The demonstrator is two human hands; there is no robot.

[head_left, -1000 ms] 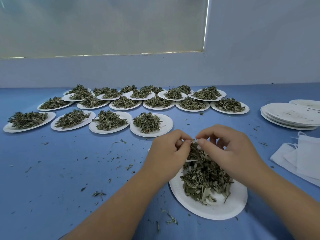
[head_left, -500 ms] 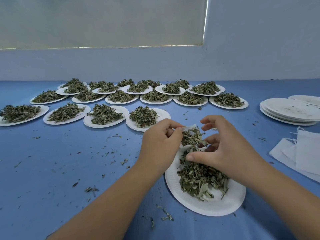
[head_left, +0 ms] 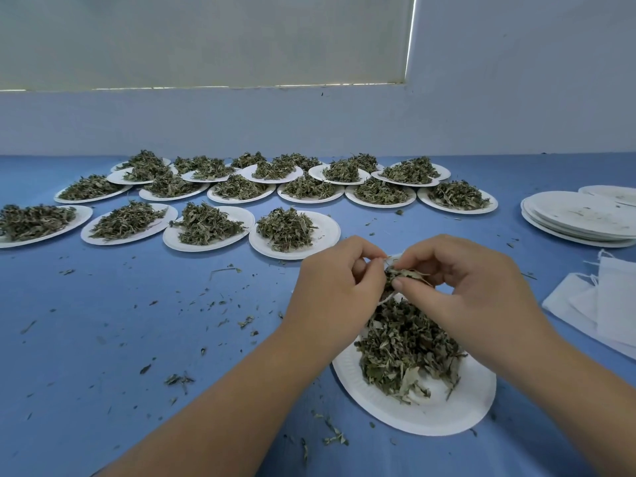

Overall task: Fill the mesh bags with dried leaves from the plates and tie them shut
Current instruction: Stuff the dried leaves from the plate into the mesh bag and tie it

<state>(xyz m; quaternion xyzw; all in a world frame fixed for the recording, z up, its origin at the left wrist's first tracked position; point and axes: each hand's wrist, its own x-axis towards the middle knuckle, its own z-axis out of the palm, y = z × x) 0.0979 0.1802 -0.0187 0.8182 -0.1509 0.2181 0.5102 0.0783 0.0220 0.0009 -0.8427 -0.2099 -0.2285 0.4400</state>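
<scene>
Left grip: the left hand (head_left: 335,284) is curled tight, its thumb and fingertips closed on the rim of the mesh bag (head_left: 388,297). Only slivers of the bag's white cloth show between the two hands.
Right grip: the right hand (head_left: 464,287) has thumb and forefinger closed on a pinch of leaves (head_left: 407,274) right at the bag's mouth. The other fingers curl loosely behind.
Bag position: it is held in the air between the hands, over the far edge of the near plate (head_left: 413,416). The hands hide most of it, so I cannot tell how full it is.
Near plate: white paper, lying on the desk (head_left: 103,339) under the right wrist. A leaf pile (head_left: 406,346) is heaped on its far half, and the near rim is bare.
Desk: blue, flecked with leaf crumbs (head_left: 179,378), mostly to the left of the left forearm.
Filled plates: white paper plates (head_left: 323,232), each with a heap of dried leaves, stand in rows across the far side. The nearest sits just beyond the left hand.
Empty plates: a stack (head_left: 578,218) sits at the right edge, with one more plate behind it.
Spare bags: flat white bags (head_left: 612,304) with loose strings overlap on the desk, on the near side of the stack.
Backdrop: a pale wall and a drawn blind.
</scene>
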